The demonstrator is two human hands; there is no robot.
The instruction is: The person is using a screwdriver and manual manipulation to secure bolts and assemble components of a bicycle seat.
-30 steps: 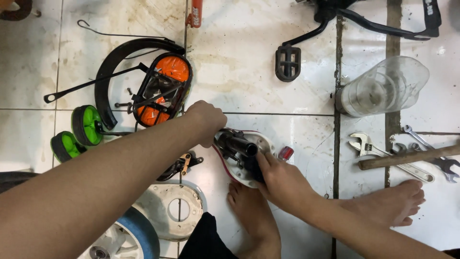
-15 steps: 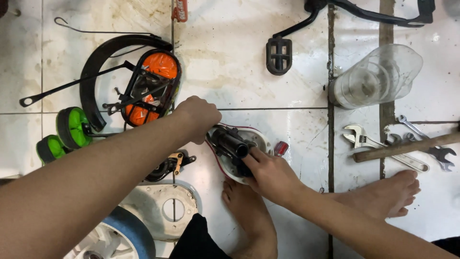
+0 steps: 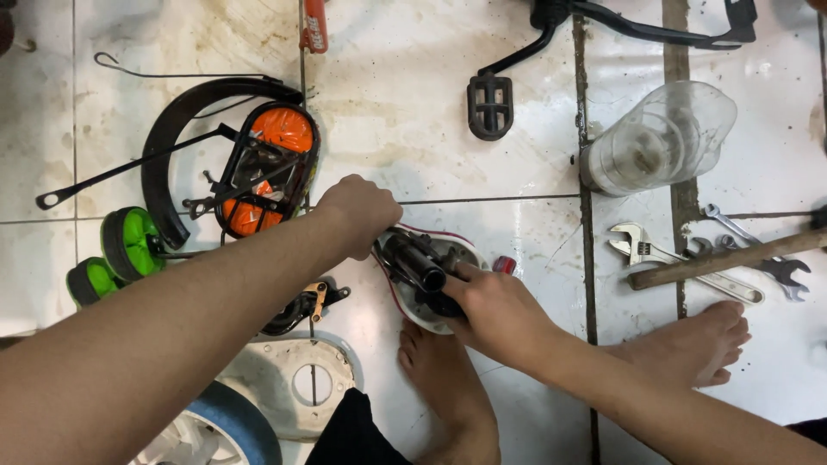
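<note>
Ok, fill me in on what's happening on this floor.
A person sits on a tiled floor with small bike parts spread around. Both hands are on a white saddle lying upside down: the right hand grips its dark underside, the left hand presses at its far end. Bare feet rest just below. To the left lie a black fender, an orange-and-black part and green training wheels; to the right, wrenches, a wooden handle and a clear plastic jar.

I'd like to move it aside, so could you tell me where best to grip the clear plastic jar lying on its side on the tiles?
Grip the clear plastic jar across its wide round body, coming from above. It lies tipped on the tiled floor with nothing over it, so both long sides are free.
</note>
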